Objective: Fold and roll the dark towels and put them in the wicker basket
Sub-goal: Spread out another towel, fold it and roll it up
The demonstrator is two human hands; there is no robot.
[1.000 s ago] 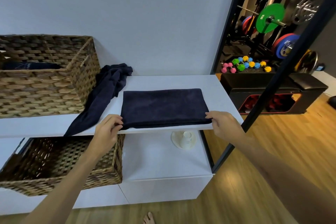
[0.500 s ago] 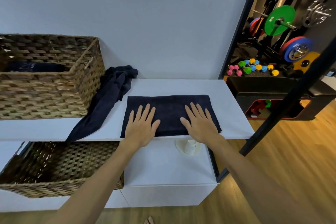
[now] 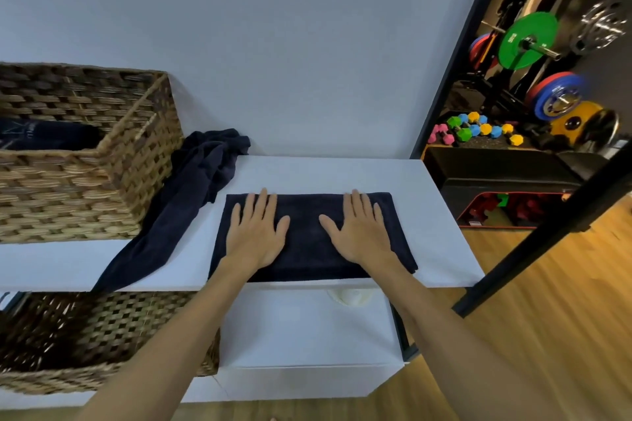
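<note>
dark navy cloth, a folded towel [image 3: 309, 236], lies as a flat rectangle on the white shelf top [image 3: 441, 249], its near edge right at the front lip of the shelf. both hands press down on it with straight, spread fingers, so neither one grips anything: the left hand [image 3: 254, 234] lies flat on the left half of the towel, fingertips close to its far edge, and the right hand [image 3: 360, 232] lies flat on the right half in the same way, thumbs pointing in toward each other with bare towel between them. to the left of the folded towel a second dark towel [image 3: 191, 195] lies loose and crumpled, bunched up against the wall and the side of the wicker basket [image 3: 113, 181], with one end trailing down to the front edge of the shelf (it is apart from the folded one, with white shelf showing between). the wicker basket stands on the same shelf top at the far left, and a dark rolled towel [image 3: 44, 135] lies inside it. a lower wicker basket [image 3: 102, 338] sits on the level below, under the shelf top. past the black frame on the right, coloured weight plates [image 3: 528, 41] and small bright dumbbells [image 3: 475, 128] are in view over a wooden floor [image 3: 547, 335].
</note>
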